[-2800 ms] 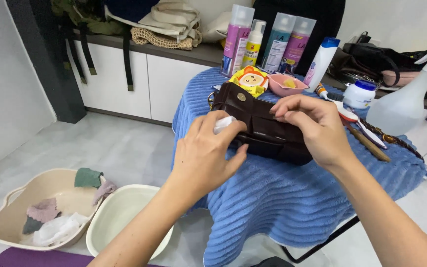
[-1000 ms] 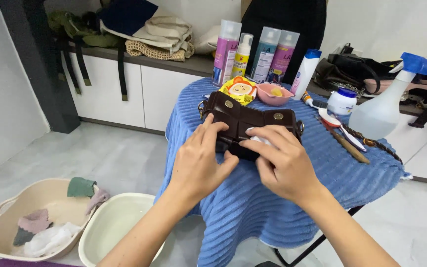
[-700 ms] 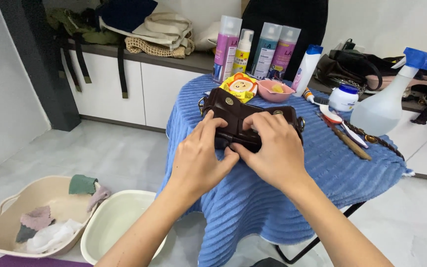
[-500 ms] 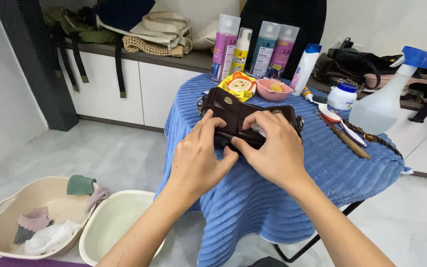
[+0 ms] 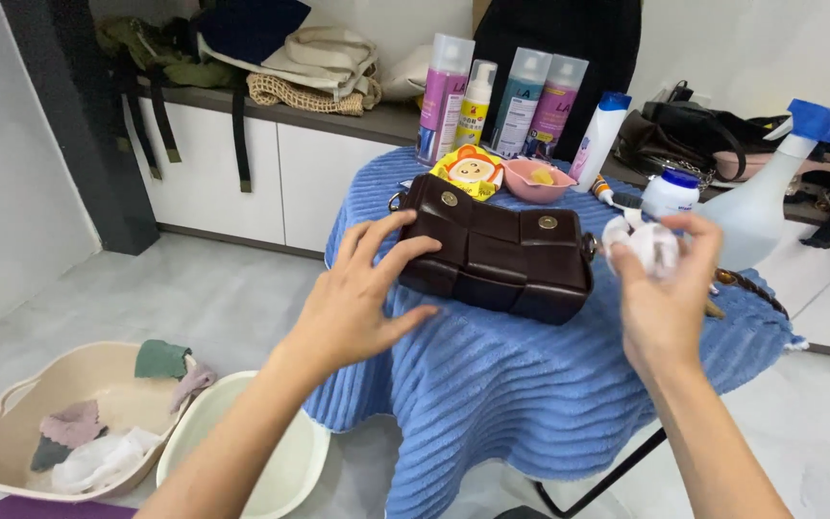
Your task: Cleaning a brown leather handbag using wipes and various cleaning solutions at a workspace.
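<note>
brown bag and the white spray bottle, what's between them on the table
In the head view, the right hand holding a white wad hangs between the brown bag and the spray bottle.

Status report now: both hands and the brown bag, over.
Left hand open, fingertips on brown bag. Right hand off the bag, pinching white wad. Bag flat on blue cloth, nothing blocking.

Small table under blue ribbed cloth (image 5: pixel 492 384). Dark brown woven leather bag (image 5: pixel 497 248) at left fingertips. Beyond it: spray cans (image 5: pixel 444 96), pink bowl (image 5: pixel 538 180), spray bottle (image 5: pixel 770 192) past right fingers.
</note>
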